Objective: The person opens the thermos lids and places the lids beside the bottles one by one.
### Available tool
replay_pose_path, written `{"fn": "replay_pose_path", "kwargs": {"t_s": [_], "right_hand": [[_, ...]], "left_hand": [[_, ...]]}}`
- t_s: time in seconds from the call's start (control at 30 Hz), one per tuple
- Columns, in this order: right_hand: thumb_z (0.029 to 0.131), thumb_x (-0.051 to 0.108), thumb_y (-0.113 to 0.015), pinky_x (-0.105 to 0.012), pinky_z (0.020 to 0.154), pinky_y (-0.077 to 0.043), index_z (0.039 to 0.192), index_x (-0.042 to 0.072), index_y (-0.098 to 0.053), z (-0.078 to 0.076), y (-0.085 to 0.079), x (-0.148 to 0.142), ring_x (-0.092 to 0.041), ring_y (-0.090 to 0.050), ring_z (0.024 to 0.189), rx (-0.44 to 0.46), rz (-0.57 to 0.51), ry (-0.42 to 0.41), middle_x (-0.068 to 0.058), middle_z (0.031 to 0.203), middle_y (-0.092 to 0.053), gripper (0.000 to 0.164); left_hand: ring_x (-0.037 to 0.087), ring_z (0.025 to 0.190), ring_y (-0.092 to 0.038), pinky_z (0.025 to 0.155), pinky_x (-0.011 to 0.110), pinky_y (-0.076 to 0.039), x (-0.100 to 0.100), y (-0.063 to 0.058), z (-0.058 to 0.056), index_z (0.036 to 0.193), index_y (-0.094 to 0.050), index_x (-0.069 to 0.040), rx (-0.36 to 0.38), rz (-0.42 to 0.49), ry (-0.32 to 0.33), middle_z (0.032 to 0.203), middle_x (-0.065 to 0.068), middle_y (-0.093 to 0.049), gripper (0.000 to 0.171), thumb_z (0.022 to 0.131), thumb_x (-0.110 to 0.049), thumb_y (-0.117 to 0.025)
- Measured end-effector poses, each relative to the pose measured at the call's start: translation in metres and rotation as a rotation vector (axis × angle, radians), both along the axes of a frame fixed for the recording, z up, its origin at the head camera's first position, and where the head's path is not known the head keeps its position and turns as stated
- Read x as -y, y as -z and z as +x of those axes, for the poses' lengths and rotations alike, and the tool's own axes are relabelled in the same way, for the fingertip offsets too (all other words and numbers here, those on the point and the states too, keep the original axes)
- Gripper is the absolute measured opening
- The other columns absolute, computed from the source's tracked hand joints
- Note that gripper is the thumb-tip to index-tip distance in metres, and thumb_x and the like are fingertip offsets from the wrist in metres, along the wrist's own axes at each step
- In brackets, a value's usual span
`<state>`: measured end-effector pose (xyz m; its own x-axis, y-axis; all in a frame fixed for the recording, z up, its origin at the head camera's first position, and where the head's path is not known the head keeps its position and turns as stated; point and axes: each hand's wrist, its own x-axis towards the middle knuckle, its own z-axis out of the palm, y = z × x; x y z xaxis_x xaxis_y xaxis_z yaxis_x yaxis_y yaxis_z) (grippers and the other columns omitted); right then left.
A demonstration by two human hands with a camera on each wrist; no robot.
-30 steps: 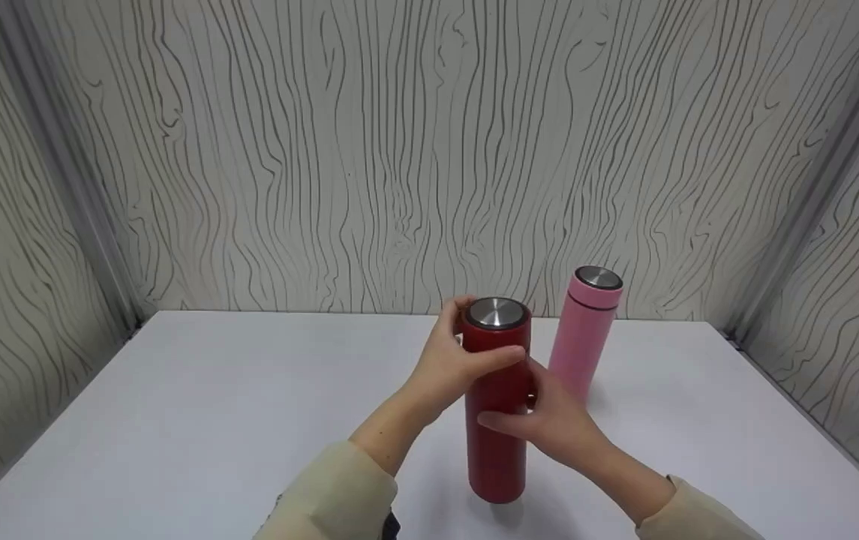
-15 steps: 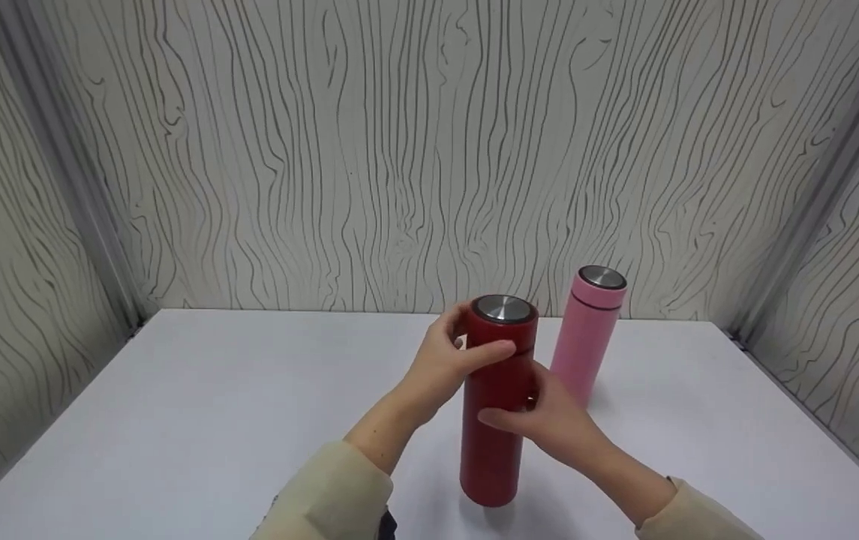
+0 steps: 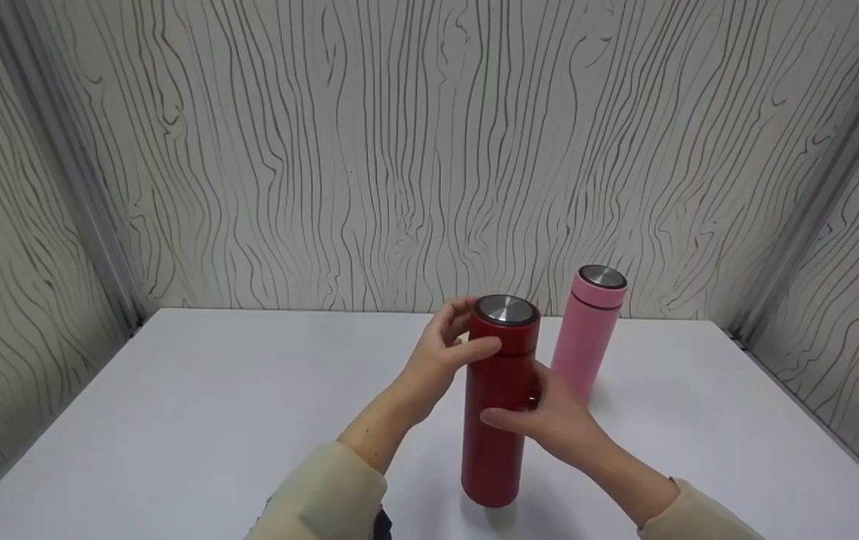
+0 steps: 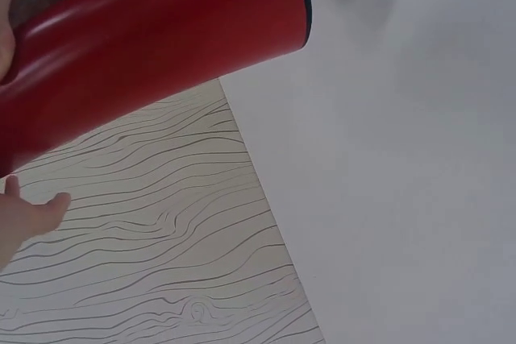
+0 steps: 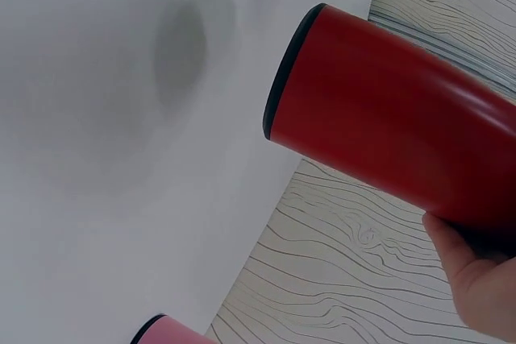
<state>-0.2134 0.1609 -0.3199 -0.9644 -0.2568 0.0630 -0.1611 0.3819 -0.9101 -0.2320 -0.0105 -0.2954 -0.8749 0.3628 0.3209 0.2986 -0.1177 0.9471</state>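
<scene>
A red thermos [image 3: 495,450] with a silver-topped lid [image 3: 506,337] is held nearly upright in both hands, its dark-rimmed base raised over the white table. My left hand [image 3: 429,367] is round the lid, thumb across its near side and the other fingers behind. Lower down, my right hand [image 3: 560,420] grips the thermos body from the right, thumb in front and fingers mostly hidden behind. A thin dark seam shows between lid and body. In the right wrist view, the thermos [image 5: 395,118] slants over its shadow, with part of the right hand [image 5: 484,283] at its underside.
Behind my right hand a pink thermos [image 3: 587,337] stands upright on the white table [image 3: 249,390], its silver lid on. Its base edge [image 5: 165,332] shows low in the right wrist view. Wood-patterned panels [image 3: 369,150] enclose the table at the back and both sides.
My left thumb has slid leftward across the lid, uncovering more of the seam. The thermos top has shifted slightly right and its base slightly left. My right hand keeps its grip.
</scene>
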Motion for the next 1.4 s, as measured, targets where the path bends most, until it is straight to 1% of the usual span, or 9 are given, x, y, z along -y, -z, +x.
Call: {"fn": "replay_pose_path", "kwargs": {"t_s": [0.2, 0.4, 0.5, 0.6, 0.8, 0.9, 1.1, 1.27, 1.4], "right_hand": [[0.077, 0.024, -0.075, -0.041, 0.091, -0.051, 0.132, 0.005, -0.041, 0.002, 0.004, 0.0, -0.024, -0.054, 0.113, -0.036, 0.028, -0.02, -0.01, 0.125, -0.055, 0.068], [0.075, 0.025, -0.077, -0.043, 0.09, -0.051, 0.132, 0.007, -0.042, 0.001, 0.006, 0.0, -0.024, -0.055, 0.114, -0.058, 0.064, -0.01, -0.009, 0.126, -0.056, 0.07], [0.075, 0.025, -0.078, -0.043, 0.09, -0.051, 0.133, 0.007, -0.042, 0.0, 0.006, 0.0, -0.024, -0.055, 0.114, -0.063, 0.072, -0.009, -0.009, 0.125, -0.056, 0.07], [0.075, 0.024, -0.077, -0.042, 0.091, -0.051, 0.132, 0.007, -0.042, -0.001, 0.005, 0.0, -0.024, -0.055, 0.114, -0.069, 0.07, -0.012, -0.009, 0.124, -0.056, 0.069], [0.076, 0.023, -0.077, -0.041, 0.089, -0.052, 0.131, 0.005, -0.041, -0.001, 0.002, 0.0, -0.024, -0.054, 0.112, -0.027, 0.034, -0.003, -0.011, 0.124, -0.055, 0.069], [0.076, 0.023, -0.076, -0.041, 0.09, -0.052, 0.132, 0.005, -0.041, 0.0, 0.001, 0.0, -0.025, -0.054, 0.112, -0.024, 0.014, -0.013, -0.011, 0.125, -0.055, 0.069], [0.075, 0.025, -0.077, -0.042, 0.089, -0.052, 0.133, 0.007, -0.041, 0.002, 0.004, 0.0, -0.024, -0.054, 0.113, -0.052, 0.048, -0.032, -0.01, 0.125, -0.055, 0.07], [0.074, 0.025, -0.078, -0.042, 0.088, -0.052, 0.132, 0.008, -0.042, 0.002, 0.004, 0.0, -0.024, -0.054, 0.113, -0.069, 0.071, -0.034, -0.009, 0.126, -0.056, 0.07], [0.075, 0.025, -0.077, -0.041, 0.089, -0.052, 0.132, 0.007, -0.042, 0.001, 0.004, -0.001, -0.024, -0.054, 0.113, -0.053, 0.06, -0.042, -0.009, 0.126, -0.055, 0.069]], "left_hand": [[0.021, 0.128, -0.039, 0.11, 0.051, -0.027, -0.002, 0.0, 0.0, 0.14, -0.038, -0.014, 0.024, -0.072, -0.065, 0.13, 0.005, -0.051, 0.066, 0.082, -0.029, -0.065], [0.022, 0.12, -0.046, 0.1, 0.045, -0.043, -0.008, -0.001, 0.002, 0.133, -0.036, -0.015, 0.093, -0.038, -0.082, 0.126, 0.005, -0.052, 0.064, 0.079, -0.024, -0.07], [0.021, 0.117, -0.049, 0.098, 0.042, -0.046, -0.011, -0.003, 0.004, 0.132, -0.033, -0.015, 0.099, -0.021, -0.084, 0.125, 0.006, -0.053, 0.066, 0.078, -0.022, -0.071], [0.02, 0.118, -0.048, 0.099, 0.043, -0.044, -0.01, -0.003, 0.005, 0.133, -0.031, -0.015, 0.077, -0.002, -0.051, 0.126, 0.007, -0.053, 0.064, 0.08, -0.023, -0.068], [0.018, 0.12, -0.046, 0.109, 0.051, -0.029, 0.001, 0.001, 0.002, 0.137, -0.03, -0.009, 0.003, 0.043, 0.063, 0.131, 0.012, -0.053, 0.06, 0.083, -0.027, -0.051], [0.018, 0.124, -0.044, 0.11, 0.052, -0.027, 0.002, 0.001, 0.0, 0.14, -0.032, -0.01, 0.005, 0.017, 0.037, 0.131, 0.01, -0.053, 0.062, 0.084, -0.027, -0.054], [0.023, 0.121, -0.045, 0.101, 0.046, -0.041, -0.002, -0.001, 0.001, 0.142, -0.035, -0.014, 0.063, -0.033, -0.013, 0.129, 0.008, -0.052, 0.067, 0.082, -0.024, -0.065], [0.021, 0.117, -0.049, 0.097, 0.042, -0.045, -0.006, -0.002, 0.003, 0.134, -0.039, -0.015, 0.077, -0.02, -0.004, 0.125, 0.005, -0.054, 0.061, 0.08, -0.022, -0.068], [0.019, 0.12, -0.045, 0.101, 0.044, -0.04, -0.003, -0.001, 0.004, 0.136, -0.035, -0.015, 0.051, 0.003, 0.052, 0.127, 0.006, -0.051, 0.06, 0.082, -0.022, -0.061]]}}
